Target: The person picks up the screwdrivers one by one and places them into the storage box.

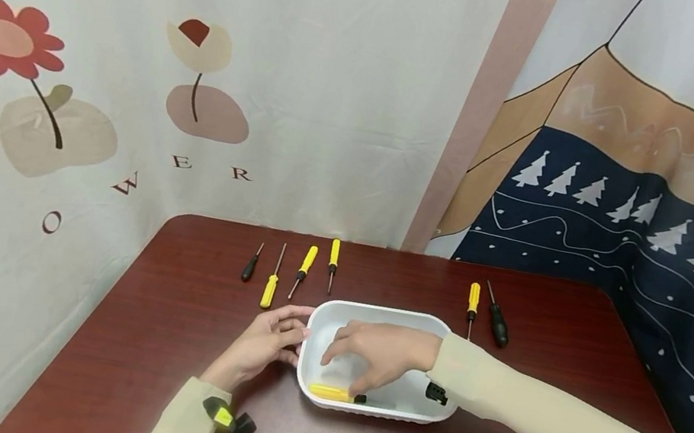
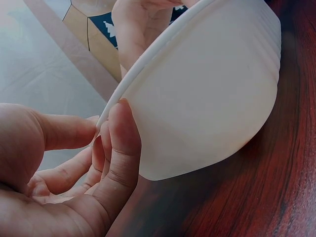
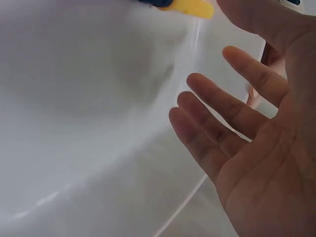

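Yellow-handled screwdriver [image 1: 326, 392] lying in a white tray [image 2: 202, 94], lower centre of the head view.
The right hand [image 1: 382, 350] spreads over it, fingers loosely bent and holding nothing, thumb beside the handle; the left hand [image 1: 261, 345] pinches the rim at the tray's left end. Sound practice would probably keep that pinch steady and close on the handle, clear of the wall. Beyond, four screwdrivers [image 1: 268, 292] lie left of centre, two more [image 1: 498, 327] right, on the table [image 1: 177, 349].
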The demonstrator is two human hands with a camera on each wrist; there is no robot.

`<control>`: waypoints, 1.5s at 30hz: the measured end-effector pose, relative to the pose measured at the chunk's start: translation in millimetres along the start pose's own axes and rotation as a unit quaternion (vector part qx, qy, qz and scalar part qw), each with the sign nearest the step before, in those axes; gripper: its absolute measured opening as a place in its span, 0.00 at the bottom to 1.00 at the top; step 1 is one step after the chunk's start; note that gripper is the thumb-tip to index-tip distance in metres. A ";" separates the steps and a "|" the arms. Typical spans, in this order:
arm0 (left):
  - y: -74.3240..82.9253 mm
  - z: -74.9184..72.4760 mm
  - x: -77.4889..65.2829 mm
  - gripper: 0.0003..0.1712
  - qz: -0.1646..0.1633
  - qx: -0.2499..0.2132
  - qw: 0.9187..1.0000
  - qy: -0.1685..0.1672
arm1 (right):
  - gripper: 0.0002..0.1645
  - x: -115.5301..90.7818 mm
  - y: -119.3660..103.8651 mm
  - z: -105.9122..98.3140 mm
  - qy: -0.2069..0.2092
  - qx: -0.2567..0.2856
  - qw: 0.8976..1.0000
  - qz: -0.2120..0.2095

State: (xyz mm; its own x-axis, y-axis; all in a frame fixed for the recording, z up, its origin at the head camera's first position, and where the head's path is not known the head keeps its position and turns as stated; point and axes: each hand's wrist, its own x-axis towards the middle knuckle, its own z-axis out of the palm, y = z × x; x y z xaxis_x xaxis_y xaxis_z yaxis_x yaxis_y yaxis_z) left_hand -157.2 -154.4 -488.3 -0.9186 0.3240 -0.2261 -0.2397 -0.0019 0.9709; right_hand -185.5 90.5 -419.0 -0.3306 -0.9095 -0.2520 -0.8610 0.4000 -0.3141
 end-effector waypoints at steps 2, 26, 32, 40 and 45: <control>0.2 0.1 0.0 0.28 0.001 0.000 1.000 -0.001 | 0.32 -3.5 0.8 -2.4 0.005 0.003 1.000 0.011; -1.4 -0.9 -3.9 0.28 0.000 0.003 1.000 0.014 | 0.43 -43.6 26.6 -16.7 0.169 0.068 0.980 0.085; -1.8 0.1 -2.0 0.28 0.001 0.000 1.000 0.014 | 0.47 -55.3 32.8 -18.2 0.206 0.089 0.965 0.134; -2.4 0.9 0.5 0.28 0.001 -0.008 1.000 0.010 | 0.49 -71.4 46.2 -12.3 0.265 0.100 0.942 0.181; -2.4 0.4 0.3 0.28 0.000 -0.010 1.000 0.011 | 0.49 -82.9 55.9 -9.6 0.302 0.105 0.924 0.208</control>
State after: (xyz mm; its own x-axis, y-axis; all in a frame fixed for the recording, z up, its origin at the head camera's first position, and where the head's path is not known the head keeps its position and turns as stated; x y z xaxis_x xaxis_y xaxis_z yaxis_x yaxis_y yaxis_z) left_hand -156.8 -153.9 -490.7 -0.9252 0.3037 -0.2275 -0.2449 -0.0202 0.9693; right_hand -209.9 187.1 -406.9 -0.8262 -0.5440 0.1466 -0.5380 0.6845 -0.4919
